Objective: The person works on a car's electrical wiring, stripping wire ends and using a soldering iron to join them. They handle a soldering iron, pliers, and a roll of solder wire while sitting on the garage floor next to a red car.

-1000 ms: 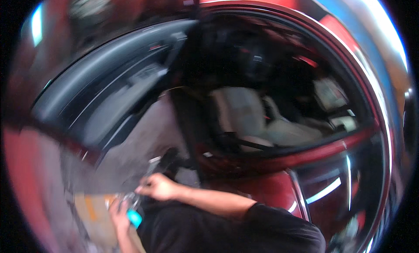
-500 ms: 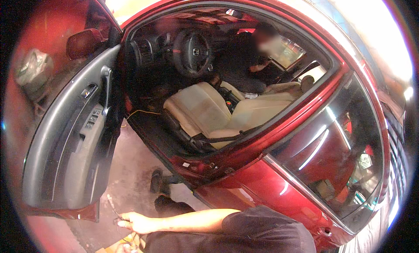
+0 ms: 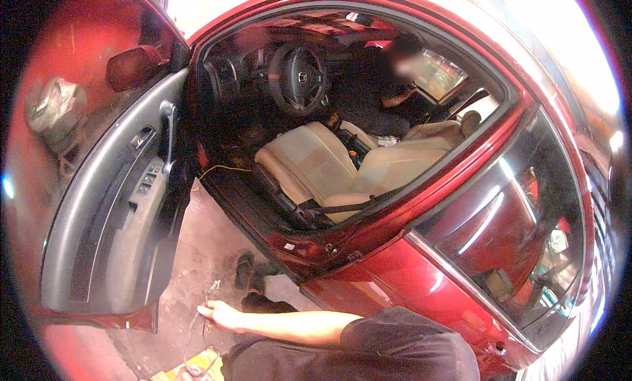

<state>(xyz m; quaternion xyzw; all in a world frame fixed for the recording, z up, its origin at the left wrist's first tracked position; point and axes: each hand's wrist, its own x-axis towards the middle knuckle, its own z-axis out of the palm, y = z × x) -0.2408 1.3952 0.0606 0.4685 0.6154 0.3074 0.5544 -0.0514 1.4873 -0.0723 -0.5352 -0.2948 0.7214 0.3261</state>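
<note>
My right hand point(image 3: 222, 315) is closed, pinching a thin dark cable point(image 3: 191, 331) in front of my body. A small pale, shiny end piece point(image 3: 213, 287) sticks up beyond the fingers; its kind is too small to make out. From that hand the cable hangs down in a loose curve toward my left hand point(image 3: 191, 373) at the lower edge. The left hand is partly cut off, with its fingers closed around part of the cable. A flat yellow thing point(image 3: 170, 375) lies beside and below the left hand.
A red car stands with its driver's door point(image 3: 112, 203) open at left. Inside are a beige seat point(image 3: 313, 160), a steering wheel point(image 3: 299, 78), and a person in dark clothes point(image 3: 365, 85) on the far side. A yellow cord point(image 3: 227, 167) crosses the door sill.
My right hand has moved slightly right and up with the cable, and the pale end piece now sits above the fingers. More of the cable's curve shows between the hands.
</note>
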